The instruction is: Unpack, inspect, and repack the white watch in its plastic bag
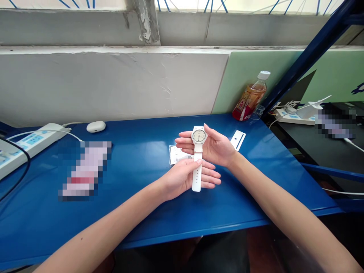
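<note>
A white wristwatch (199, 135) with a round, pale dial is held above the blue table, its strap hanging straight down toward me. My left hand (184, 174) is palm up, with the thumb pressed on the punched strap and the fingers stretched out beneath it. Behind the watch case, my right hand (217, 146) supports it on the palm and extended fingers, the thumb close to the case's edge. Partly hidden under my hands, a clear packet with a white label (175, 154) lies on the table. A white slotted card (238, 140) lies right of my right hand.
On the blue table (136, 151) are a blurred-out phone-like object (85, 170), a white earbud case (96, 126) and a power strip (36, 142) with cables at left. A drink bottle (250, 96) leans at the back right, near a blue metal post (307, 57).
</note>
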Demonstrator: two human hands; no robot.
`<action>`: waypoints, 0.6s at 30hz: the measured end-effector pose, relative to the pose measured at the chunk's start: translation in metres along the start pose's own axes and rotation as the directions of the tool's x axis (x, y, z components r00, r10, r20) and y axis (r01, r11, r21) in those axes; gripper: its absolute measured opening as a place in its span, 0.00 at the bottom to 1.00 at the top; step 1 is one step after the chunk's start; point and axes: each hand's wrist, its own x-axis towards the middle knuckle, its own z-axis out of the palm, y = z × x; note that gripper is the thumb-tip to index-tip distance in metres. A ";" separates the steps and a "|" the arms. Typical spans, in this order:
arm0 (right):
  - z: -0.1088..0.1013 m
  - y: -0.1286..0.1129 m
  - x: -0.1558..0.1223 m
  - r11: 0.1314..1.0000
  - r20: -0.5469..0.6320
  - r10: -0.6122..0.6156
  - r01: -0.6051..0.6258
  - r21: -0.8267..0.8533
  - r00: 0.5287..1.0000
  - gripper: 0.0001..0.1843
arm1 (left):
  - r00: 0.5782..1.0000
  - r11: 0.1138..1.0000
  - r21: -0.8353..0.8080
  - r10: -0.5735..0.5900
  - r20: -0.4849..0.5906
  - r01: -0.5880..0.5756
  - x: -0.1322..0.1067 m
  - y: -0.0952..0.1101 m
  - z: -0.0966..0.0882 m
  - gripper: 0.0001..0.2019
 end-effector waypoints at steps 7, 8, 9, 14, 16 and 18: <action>-0.001 -0.001 -0.001 1.000 -0.012 -0.004 0.004 -0.020 1.000 0.39 | 1.000 0.999 0.048 0.014 -0.020 -0.013 0.001 -0.001 0.001 0.16; -0.001 -0.001 -0.001 0.999 -0.031 -0.003 0.002 -0.039 1.000 0.39 | 1.000 0.998 0.061 0.022 -0.022 -0.020 0.001 -0.002 0.001 0.16; -0.001 -0.001 -0.001 0.999 -0.047 -0.003 0.000 -0.052 0.999 0.40 | 0.999 0.997 0.070 0.028 -0.022 -0.027 0.001 -0.002 0.001 0.16; -0.001 0.000 0.000 0.999 -0.100 -0.015 0.010 -0.045 0.995 0.40 | 0.999 0.997 0.062 0.037 0.016 -0.038 0.002 -0.003 0.001 0.18; -0.001 0.001 0.000 0.999 -0.084 -0.030 0.028 -0.026 0.996 0.38 | 0.999 0.998 0.051 0.029 0.016 -0.030 0.002 -0.003 0.000 0.19; -0.001 0.001 0.000 0.999 -0.046 -0.046 0.046 -0.004 0.998 0.37 | 1.000 0.999 0.046 0.020 -0.003 -0.020 0.002 -0.003 0.000 0.19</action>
